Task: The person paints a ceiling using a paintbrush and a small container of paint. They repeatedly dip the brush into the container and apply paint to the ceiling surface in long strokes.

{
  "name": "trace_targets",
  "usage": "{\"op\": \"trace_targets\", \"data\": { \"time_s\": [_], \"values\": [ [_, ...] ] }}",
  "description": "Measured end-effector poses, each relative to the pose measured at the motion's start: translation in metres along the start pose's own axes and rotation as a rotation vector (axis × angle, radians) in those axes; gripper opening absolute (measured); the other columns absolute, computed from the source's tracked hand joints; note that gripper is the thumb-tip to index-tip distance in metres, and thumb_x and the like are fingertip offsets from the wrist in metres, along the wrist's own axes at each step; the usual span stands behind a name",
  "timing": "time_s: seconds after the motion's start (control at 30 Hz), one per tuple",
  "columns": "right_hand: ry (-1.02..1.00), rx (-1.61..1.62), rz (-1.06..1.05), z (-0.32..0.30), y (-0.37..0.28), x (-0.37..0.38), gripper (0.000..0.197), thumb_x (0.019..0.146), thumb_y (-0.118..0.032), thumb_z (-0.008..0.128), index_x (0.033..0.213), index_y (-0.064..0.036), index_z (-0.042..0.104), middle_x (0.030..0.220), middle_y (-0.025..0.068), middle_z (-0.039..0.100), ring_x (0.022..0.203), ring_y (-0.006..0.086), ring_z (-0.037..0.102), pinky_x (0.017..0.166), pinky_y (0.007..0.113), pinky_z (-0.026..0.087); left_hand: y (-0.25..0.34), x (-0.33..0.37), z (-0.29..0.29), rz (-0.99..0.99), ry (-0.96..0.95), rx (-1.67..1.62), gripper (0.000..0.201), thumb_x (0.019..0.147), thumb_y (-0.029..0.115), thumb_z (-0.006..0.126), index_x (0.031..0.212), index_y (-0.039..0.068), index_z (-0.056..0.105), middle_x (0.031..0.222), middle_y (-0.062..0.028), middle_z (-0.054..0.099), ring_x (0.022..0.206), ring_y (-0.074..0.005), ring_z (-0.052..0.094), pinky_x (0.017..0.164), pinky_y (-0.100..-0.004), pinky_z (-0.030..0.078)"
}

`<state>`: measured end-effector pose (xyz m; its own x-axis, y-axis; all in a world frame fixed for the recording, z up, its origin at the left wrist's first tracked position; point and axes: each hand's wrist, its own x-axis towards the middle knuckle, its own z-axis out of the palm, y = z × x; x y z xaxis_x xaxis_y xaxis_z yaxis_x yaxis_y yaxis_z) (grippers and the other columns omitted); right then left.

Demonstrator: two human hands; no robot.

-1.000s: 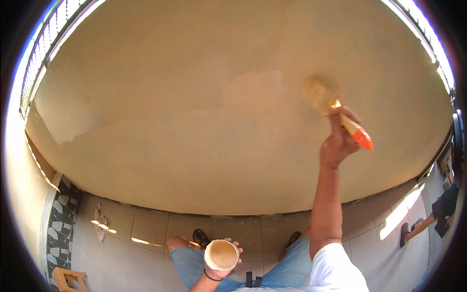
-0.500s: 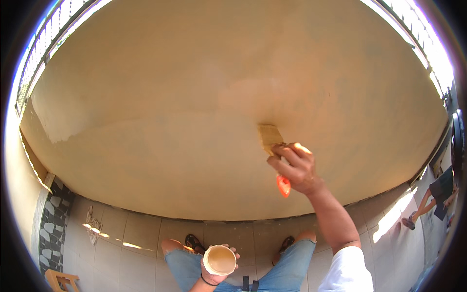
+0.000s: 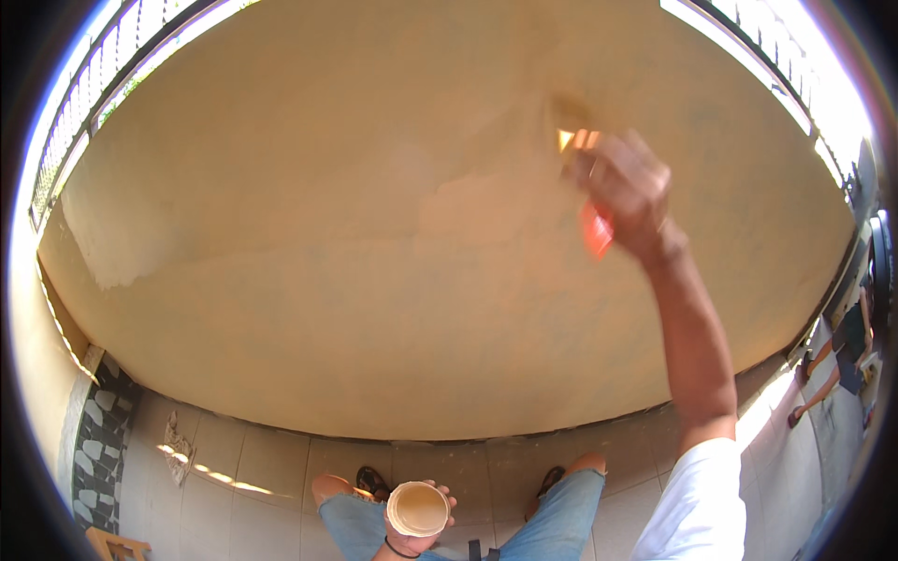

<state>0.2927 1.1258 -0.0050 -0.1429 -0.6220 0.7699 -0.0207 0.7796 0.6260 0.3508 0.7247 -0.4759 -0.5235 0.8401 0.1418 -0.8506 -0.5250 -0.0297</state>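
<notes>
Raised against the tan wall (image 3: 355,309), my right hand (image 3: 629,187) grips a paintbrush by its orange-red handle (image 3: 597,230). Motion blurs the hand and the brush; the bristles are mostly hidden by the fingers. Low in front of my lap, my left hand (image 3: 447,501) is wrapped round a pale round cup (image 3: 418,510) with beige paint inside. The cup's open top faces up at me. A lighter, uneven patch (image 3: 108,238) shows at the wall's left side, and a faint edge of differing tone runs across its middle.
Below the wall lies a tiled floor (image 3: 271,467) with a crumpled cloth (image 3: 178,447) on it. A wooden stool (image 3: 117,544) stands at lower left beside a stone-patterned wall strip (image 3: 98,458). Another person (image 3: 842,360) is at the far right. Railings (image 3: 112,65) border the top corners.
My right hand has moved up and to the right along the wall with the paintbrush. My left hand still holds the cup, slightly lower. The person at far right has shifted their legs.
</notes>
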Motion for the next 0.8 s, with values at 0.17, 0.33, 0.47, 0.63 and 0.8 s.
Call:
{"op": "trace_targets", "data": {
  "time_s": [0.17,0.33,0.47,0.63,0.8],
  "values": [
    [-0.320,0.178,-0.068,-0.003,-0.102,-0.074,0.022,0.073,-0.003,0.078,0.088,-0.0178,0.069,0.099,-0.0005,0.066,0.088,0.0195,0.066,0.063,0.032,0.056,0.005,-0.010,-0.012,-0.013,0.084,0.017,0.068,0.095,0.050,0.072,0.145,0.007,0.056,0.149,-0.0194,0.055,0.140,-0.0442,0.053,0.105,-0.0606,0.054],
    [-0.370,0.519,0.203,0.004,-0.009,-0.030,0.012,0.083,-0.011,0.079,0.093,-0.0156,0.073,0.093,0.0034,0.070,0.084,0.0245,0.068,0.067,0.036,0.057,0.001,-0.018,-0.005,0.158,0.270,0.603,0.094,0.090,0.067,0.070,0.155,0.004,0.045,0.154,-0.0261,0.052,0.141,-0.0506,0.050,0.105,-0.0690,0.052],
    [-0.344,0.284,0.474,0.005,0.098,0.053,0.017,0.087,-0.026,0.082,0.095,-0.0125,0.075,0.077,0.0083,0.069,0.070,0.0292,0.067,0.068,0.036,0.054,0.002,-0.010,-0.001,0.146,0.068,0.194,0.093,0.091,0.065,0.070,0.155,0.002,0.045,0.154,-0.0266,0.052,0.141,-0.0513,0.050,0.104,-0.0691,0.052],
    [0.140,0.185,-0.006,-0.006,0.110,0.114,0.007,0.097,-0.019,0.075,0.091,-0.0179,0.074,0.092,0.0027,0.072,0.087,0.0250,0.070,0.069,0.040,0.058,0.004,-0.005,0.001,0.136,-0.002,0.126,0.094,0.090,0.067,0.070,0.155,0.002,0.045,0.154,-0.0261,0.052,0.141,-0.0510,0.049,0.104,-0.0693,0.052],
    [0.092,-0.020,-0.073,0.013,0.015,0.054,0.019,0.070,-0.006,0.077,0.084,-0.0168,0.069,0.094,0.0003,0.063,0.086,0.0201,0.065,0.060,0.033,0.058,-0.001,-0.012,0.001,0.176,0.070,0.155,0.089,0.093,0.065,0.067,0.154,0.003,0.046,0.154,-0.0260,0.052,0.141,-0.0510,0.049,0.105,-0.0706,0.050]
  ]
}}
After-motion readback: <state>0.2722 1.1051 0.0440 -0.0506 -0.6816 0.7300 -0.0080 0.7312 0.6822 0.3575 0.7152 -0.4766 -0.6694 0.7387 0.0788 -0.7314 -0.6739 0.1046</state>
